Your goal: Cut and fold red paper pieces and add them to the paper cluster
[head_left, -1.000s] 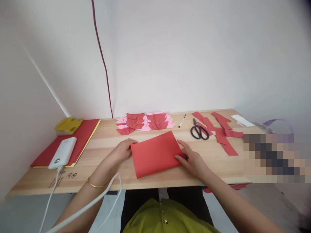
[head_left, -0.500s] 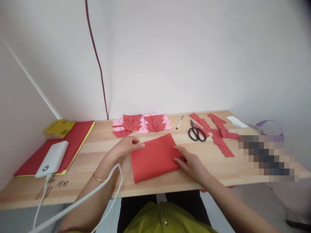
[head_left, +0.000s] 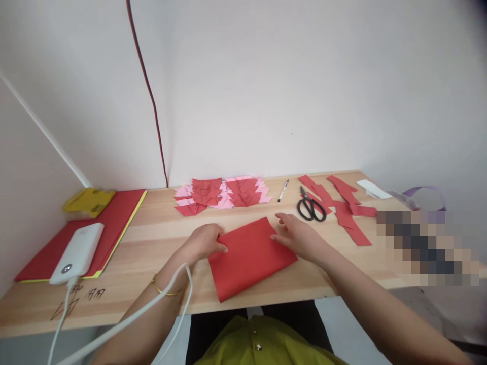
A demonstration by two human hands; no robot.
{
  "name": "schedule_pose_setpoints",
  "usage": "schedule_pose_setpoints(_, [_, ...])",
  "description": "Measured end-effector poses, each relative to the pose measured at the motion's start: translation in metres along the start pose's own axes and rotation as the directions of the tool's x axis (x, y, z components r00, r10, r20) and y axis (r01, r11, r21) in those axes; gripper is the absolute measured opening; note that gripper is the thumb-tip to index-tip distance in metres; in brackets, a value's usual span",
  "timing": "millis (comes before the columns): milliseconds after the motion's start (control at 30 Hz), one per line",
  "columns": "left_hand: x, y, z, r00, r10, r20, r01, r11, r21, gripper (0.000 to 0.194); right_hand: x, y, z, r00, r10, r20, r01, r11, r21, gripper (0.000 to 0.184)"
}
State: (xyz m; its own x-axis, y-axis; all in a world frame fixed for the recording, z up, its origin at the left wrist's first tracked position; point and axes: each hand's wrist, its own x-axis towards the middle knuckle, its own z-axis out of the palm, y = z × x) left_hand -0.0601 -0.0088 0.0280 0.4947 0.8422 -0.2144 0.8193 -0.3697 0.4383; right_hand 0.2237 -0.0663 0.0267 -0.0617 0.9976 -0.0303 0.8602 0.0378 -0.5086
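A folded red sheet of paper (head_left: 249, 263) lies tilted on the wooden table in front of me, its near edge a smooth fold. At its left edge is my left hand (head_left: 205, 242), thumb over the paper and fingers curled at the far left corner. My right hand (head_left: 300, 235) is at the right edge: the thumb rests on the paper while the index finger reaches past the edge. The other fingers of the right hand are mostly hidden. Beyond the paper lie scissors with black handles (head_left: 312, 209) and a white marker pen (head_left: 283, 191).
Zigzag-cut red and pink paper pieces (head_left: 224, 193) lie along the wall. Red paper strips (head_left: 348, 220) are scattered at right, near a white piece (head_left: 373, 189). At left, red sheets (head_left: 45, 253) carry a yellow packet (head_left: 89, 202) and a white power bank (head_left: 78, 253) with a white cable (head_left: 125, 322).
The red paper has shifted a little toward me and turned slightly. My left hand slid down its left edge; my right index finger lifted away from the edge. The view has swung slightly.
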Motion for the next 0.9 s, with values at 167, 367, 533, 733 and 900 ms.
schedule_pose_setpoints(167, [0.001,-0.004,-0.002,1.0,0.022,-0.017,-0.027,0.881,-0.472,0.021,0.039,0.002,0.0,0.991,-0.015,0.134,-0.048,0.887,0.46,0.045])
schedule_pose_setpoints(367, [-0.001,-0.001,-0.009,0.963,-0.234,-0.135,-0.02,0.439,-0.898,0.035,0.046,-0.004,0.012,0.997,0.037,0.067,-0.076,0.398,0.914,0.036])
schedule_pose_setpoints(533, [0.002,0.001,-0.003,0.972,-0.22,-0.085,-0.052,0.154,-0.987,0.039,0.046,-0.005,0.016,0.998,0.061,0.013,-0.032,0.321,0.947,0.038])
schedule_pose_setpoints(733, [0.01,0.005,0.006,0.919,-0.35,-0.181,-0.132,0.16,-0.978,0.037,0.047,-0.002,0.02,0.994,0.082,-0.066,0.022,0.451,0.892,0.037])
schedule_pose_setpoints(900, [0.011,0.007,0.006,0.901,-0.39,-0.189,-0.127,0.18,-0.975,0.038,0.046,-0.004,0.018,0.979,0.137,-0.149,0.058,0.517,0.854,0.035])
